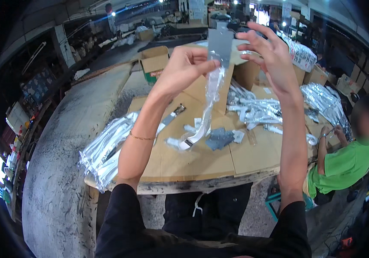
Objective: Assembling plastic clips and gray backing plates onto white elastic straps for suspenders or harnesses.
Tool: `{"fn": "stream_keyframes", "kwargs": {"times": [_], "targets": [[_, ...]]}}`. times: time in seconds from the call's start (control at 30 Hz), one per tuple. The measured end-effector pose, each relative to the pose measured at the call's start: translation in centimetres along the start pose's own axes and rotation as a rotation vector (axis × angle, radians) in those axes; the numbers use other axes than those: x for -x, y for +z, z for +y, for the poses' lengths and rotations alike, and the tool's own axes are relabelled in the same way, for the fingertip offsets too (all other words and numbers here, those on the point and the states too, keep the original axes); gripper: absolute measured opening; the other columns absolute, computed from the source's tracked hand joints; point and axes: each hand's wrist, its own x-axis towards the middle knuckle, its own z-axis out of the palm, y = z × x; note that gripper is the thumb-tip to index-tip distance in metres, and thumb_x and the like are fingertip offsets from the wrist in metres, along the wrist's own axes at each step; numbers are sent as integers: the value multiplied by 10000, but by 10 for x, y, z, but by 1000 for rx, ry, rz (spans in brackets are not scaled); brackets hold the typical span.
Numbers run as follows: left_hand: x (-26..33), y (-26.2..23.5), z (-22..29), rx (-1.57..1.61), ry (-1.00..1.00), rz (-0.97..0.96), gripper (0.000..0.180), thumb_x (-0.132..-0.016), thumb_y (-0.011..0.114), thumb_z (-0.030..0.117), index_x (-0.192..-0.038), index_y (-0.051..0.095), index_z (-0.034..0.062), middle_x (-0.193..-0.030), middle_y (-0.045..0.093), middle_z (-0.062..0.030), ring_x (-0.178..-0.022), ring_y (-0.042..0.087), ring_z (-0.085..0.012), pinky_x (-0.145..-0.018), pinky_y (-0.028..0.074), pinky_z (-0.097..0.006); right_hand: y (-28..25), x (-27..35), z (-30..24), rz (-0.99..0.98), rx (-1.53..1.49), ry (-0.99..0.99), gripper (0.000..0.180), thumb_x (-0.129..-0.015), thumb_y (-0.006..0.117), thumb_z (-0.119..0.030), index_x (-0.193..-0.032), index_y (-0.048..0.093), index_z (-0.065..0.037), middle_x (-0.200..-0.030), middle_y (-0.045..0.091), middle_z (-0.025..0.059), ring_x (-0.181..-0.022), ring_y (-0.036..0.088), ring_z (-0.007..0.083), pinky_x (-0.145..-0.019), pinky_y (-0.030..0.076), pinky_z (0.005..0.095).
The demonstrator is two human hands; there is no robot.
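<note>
Raised over the table, my left hand (182, 71) pinches the lower edge of a grey hang card (220, 43) between thumb and fingers. A clear plastic sleeve with a pale strap (212, 92) in it hangs below the card, and its lower end, with a dark band, reaches down toward the cardboard. My right hand (268, 56) is up just right of the card, fingers spread and holding nothing. Several loose grey cards (219, 139) lie on the cardboard below. By my left forearm is a heap of plastic-wrapped pale straps (109, 148).
Cardboard sheets (206, 165) cover the table. More wrapped straps (257, 107) are piled right of centre, with another bundle (326, 101) farther right. An open carton (154, 62) stands at the back left. A co-worker in a green shirt (343, 165) sits at the right, hands on the table edge.
</note>
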Motion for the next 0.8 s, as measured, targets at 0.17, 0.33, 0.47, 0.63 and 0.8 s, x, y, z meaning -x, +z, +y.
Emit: {"fn": "stream_keyframes", "kwargs": {"times": [0.17,0.33,0.47,0.63,0.8], "targets": [[-24,-22,43,-197,100,213,165,-839,660,129,-789,657,-29,-706,627,-2,-628,526,-42,-595,435,-214,8,-12,11,-108,124,-20,289,-840,688,-217,-1015,653,10,-873,671,41,-770,606,79,-658,485,215],[-37,-45,77,-457,258,285,189,-839,668,153,-839,681,-36,-716,638,-19,-635,540,-55,-590,441,-221,42,-53,-7,-200,139,-172,269,-849,675,-188,-995,652,37,-834,671,46,-734,608,82,-643,489,215],[-40,-63,105,-489,318,265,273,-886,628,243,-866,694,-22,-746,646,-30,-662,550,-71,-627,458,-223,58,-75,-28,-147,150,-285,242,-821,697,-191,-928,680,25,-796,667,47,-720,607,81,-645,495,221],[-45,-79,110,-229,304,293,289,-922,588,257,-953,673,-17,-787,640,-33,-701,574,-82,-672,493,-247,78,-89,-42,-144,131,-291,221,-821,692,-179,-961,665,-9,-837,654,22,-739,592,78,-682,486,226],[-41,-86,109,54,268,202,244,-924,583,208,-1012,633,-14,-877,632,-34,-784,582,-96,-721,488,-252,90,-91,-50,-200,-34,-261,245,-839,674,-165,-1036,631,-27,-909,645,13,-790,600,78,-708,476,219]]}}
